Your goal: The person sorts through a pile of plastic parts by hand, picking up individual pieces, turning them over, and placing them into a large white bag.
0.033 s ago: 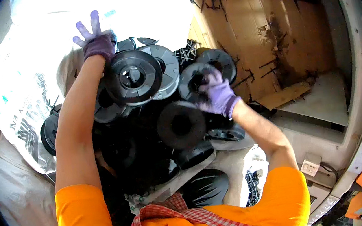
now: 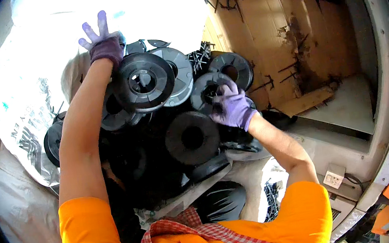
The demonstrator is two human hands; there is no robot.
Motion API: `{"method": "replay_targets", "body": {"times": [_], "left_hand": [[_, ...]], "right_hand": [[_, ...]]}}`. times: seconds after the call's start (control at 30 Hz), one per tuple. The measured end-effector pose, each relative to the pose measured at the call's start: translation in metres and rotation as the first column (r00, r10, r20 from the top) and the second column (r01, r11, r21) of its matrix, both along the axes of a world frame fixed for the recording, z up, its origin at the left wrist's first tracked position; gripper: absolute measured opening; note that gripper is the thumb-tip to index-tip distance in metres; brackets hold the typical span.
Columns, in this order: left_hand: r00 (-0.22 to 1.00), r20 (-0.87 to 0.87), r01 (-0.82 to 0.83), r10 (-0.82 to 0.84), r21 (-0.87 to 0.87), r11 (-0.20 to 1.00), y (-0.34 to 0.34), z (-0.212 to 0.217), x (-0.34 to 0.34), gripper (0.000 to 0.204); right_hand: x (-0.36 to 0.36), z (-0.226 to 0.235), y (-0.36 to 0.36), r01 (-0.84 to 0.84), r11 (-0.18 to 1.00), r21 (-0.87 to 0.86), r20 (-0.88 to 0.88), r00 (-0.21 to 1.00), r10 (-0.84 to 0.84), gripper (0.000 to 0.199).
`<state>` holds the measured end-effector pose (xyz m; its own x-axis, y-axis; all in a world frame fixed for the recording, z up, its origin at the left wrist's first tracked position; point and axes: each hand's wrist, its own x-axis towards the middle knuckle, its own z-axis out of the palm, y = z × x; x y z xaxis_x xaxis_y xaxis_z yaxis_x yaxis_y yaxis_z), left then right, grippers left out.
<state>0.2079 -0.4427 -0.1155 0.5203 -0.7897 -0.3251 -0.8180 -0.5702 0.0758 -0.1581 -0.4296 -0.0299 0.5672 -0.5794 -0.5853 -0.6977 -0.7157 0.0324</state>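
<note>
My left hand (image 2: pixel 103 43), in a purple glove, is open with its fingers spread against the bright white plastic sack (image 2: pixel 32 102). Beside its wrist lies a large black plastic spool (image 2: pixel 163 86), overlapping a grey spool (image 2: pixel 184 76). My right hand (image 2: pixel 231 107), also gloved in purple, has its fingers curled over another black spool (image 2: pixel 199 91), at its centre hole and near edge. Just left of and below that hand, a black spool with a dark round hole (image 2: pixel 178 145) leans on the heap. Deep shadow hides much of the pile's lower part.
At the right stands a bin lined with brown cardboard (image 2: pixel 261 30), with thin black plastic scraps (image 2: pixel 228 0) inside. A pale metal frame (image 2: pixel 386 83) edges it, with a socket box (image 2: pixel 334 176) below. More dark scraps (image 2: pixel 271 199) lie near my right elbow.
My right hand and the spool under its fingers have shifted slightly left. The spool below them has turned and slid a little left. My left hand has stayed in place.
</note>
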Motion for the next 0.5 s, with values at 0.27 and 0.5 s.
{"method": "replay_targets", "body": {"times": [0.27, 0.5], "left_hand": [[0.998, 0.056, 0.042, -0.038, -0.089, 0.995, 0.012, 0.008, 0.0, 0.024], [0.988, 0.105, 0.15, -0.111, -0.799, 0.582, 0.044, 0.008, -0.008, 0.028]], "right_hand": [[0.025, 0.018, -0.071, 0.426, 0.901, -0.087, 0.422, 0.835, -0.354, 0.058], [0.043, -0.004, -0.071, 0.562, 0.82, -0.104, 0.118, 0.826, -0.551, 0.065]]}}
